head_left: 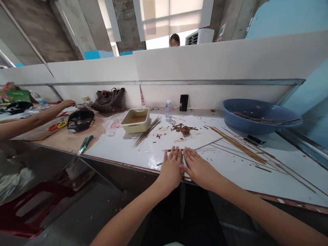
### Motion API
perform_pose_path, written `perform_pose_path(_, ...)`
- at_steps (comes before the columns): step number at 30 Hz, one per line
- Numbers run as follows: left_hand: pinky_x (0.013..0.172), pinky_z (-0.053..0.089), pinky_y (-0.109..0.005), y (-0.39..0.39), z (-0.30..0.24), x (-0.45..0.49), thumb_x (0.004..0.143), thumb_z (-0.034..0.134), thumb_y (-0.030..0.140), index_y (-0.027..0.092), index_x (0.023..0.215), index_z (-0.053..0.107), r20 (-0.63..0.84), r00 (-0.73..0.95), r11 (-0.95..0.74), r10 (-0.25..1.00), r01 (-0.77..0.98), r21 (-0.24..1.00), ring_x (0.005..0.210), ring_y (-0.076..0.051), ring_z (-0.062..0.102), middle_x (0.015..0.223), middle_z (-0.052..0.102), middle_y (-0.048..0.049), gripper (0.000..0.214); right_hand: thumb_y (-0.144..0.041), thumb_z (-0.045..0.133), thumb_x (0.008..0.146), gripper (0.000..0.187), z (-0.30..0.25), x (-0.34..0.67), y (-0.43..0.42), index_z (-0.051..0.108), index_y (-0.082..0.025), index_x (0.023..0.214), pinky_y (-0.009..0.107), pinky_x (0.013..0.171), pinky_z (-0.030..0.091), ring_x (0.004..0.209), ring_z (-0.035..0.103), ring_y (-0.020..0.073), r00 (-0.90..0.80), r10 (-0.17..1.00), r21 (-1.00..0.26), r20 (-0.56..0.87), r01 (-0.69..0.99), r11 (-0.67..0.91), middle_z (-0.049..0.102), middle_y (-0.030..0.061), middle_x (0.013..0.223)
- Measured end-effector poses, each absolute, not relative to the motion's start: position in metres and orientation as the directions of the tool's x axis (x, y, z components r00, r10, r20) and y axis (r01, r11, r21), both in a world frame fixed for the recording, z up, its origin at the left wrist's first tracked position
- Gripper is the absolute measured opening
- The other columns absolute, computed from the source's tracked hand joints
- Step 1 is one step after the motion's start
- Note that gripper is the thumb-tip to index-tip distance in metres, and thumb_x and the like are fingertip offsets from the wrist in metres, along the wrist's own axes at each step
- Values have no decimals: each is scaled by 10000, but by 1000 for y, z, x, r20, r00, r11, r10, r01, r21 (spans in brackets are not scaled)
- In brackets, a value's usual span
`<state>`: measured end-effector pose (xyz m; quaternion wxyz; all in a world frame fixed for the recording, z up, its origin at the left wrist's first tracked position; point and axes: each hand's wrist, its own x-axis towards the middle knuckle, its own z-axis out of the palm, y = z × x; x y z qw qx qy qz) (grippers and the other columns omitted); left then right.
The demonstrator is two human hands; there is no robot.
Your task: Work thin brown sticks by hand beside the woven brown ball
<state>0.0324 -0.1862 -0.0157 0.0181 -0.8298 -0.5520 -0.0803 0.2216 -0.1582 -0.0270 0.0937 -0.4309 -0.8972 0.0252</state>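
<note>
Both hands lie flat, side by side, near the front edge of the white-covered table (120,150). My left hand (171,168) has its fingers stretched forward. My right hand (196,166) lies beside it, fingers also extended, its thumb touching the left. Under the fingertips runs a thin stick (208,149), with a brown coated part (167,150) showing at the left; the rest is covered by my fingers. Just beyond are a round brown lump (185,130) that looks like dough and many small brown pieces (176,127).
A bundle of tan sticks (238,146) and a blue basin (258,128) are at right. Further left stand a cream tub (135,130), dark thin sticks (148,132) and a cutter (85,144). A bottle (168,111) and phone (183,103) stand behind. A co-worker's arm (38,119) reaches in.
</note>
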Motion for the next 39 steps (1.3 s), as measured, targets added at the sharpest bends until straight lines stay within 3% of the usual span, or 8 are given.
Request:
perform_pose_path(4, 1408, 199, -574, -169, -12, 43, 1080, 424, 312, 44, 1752, 310, 68, 337, -342, 939, 935, 95, 1733, -327, 206, 1835, 261, -181, 732, -628, 174, 1171, 882, -16, 212, -138, 362, 39, 1716, 545, 1390, 260, 1702, 275, 347, -588, 801, -121, 113, 791, 599, 307, 294, 1788)
perform_pose_path(7, 1401, 161, -643, -154, -10, 49, 1080, 441, 366, 47, 1769, 254, 21, 310, -311, 950, 948, 71, 1741, -360, 154, 1848, 203, -190, 783, -604, 142, 1177, 860, -13, 203, -124, 376, 24, 1715, 580, 1383, 245, 1705, 258, 360, -611, 788, -127, 72, 778, 615, 324, 296, 1786)
perform_pose_path(10, 1392, 70, -707, -153, -14, 48, 1095, 404, 401, 83, 1778, 252, 47, 337, -338, 940, 940, 37, 1741, -357, 170, 1847, 230, -183, 769, -595, 108, 1175, 869, -19, 200, -124, 367, 34, 1715, 610, 1376, 241, 1709, 239, 378, -612, 788, -137, 64, 777, 614, 310, 305, 1788)
perform_pose_path(15, 1404, 20, -680, -171, -30, 41, 1073, 424, 400, 93, 1783, 249, 110, 370, -371, 923, 928, -9, 1731, -352, 214, 1832, 296, -178, 793, -648, 196, 1159, 907, -32, 204, -142, 317, 45, 1731, 565, 1398, 217, 1714, 232, 360, -577, 813, -144, 71, 801, 581, 293, 296, 1791)
perform_pose_path(23, 1409, 27, -644, -131, -1, 45, 1071, 407, 392, 54, 1769, 274, -34, 294, -293, 955, 955, 45, 1729, -346, 228, 1834, 263, -195, 786, -421, 250, 1191, 668, 1, 196, -112, 478, -33, 1685, 586, 1374, 263, 1687, 305, 378, -618, 786, -58, -16, 785, 617, 383, 285, 1765)
perform_pose_path(28, 1420, 32, -611, -159, -18, 39, 1107, 352, 400, 52, 1759, 306, 66, 316, -319, 946, 947, 28, 1732, -316, 224, 1829, 285, -178, 741, -572, 254, 1175, 824, -23, 207, -133, 341, 33, 1728, 576, 1389, 243, 1704, 260, 369, -596, 802, -88, 48, 797, 598, 303, 300, 1784)
perform_pose_path(33, 1420, 79, -611, -158, -23, 33, 1136, 305, 419, 93, 1761, 329, 95, 331, -334, 939, 942, 19, 1720, -314, 266, 1822, 317, -160, 706, -641, 185, 1162, 906, -31, 209, -134, 333, 59, 1719, 546, 1397, 231, 1703, 266, 361, -581, 812, -111, 53, 805, 583, 280, 290, 1791)
perform_pose_path(39, 1414, 19, -619, -125, -1, 38, 1086, 355, 339, 64, 1757, 322, 1, 266, -266, 964, 962, 68, 1723, -315, 256, 1821, 308, -184, 725, -463, 311, 1182, 693, -10, 202, -97, 346, -80, 1759, 613, 1370, 265, 1683, 323, 369, -620, 784, -48, 14, 783, 620, 398, 265, 1759)
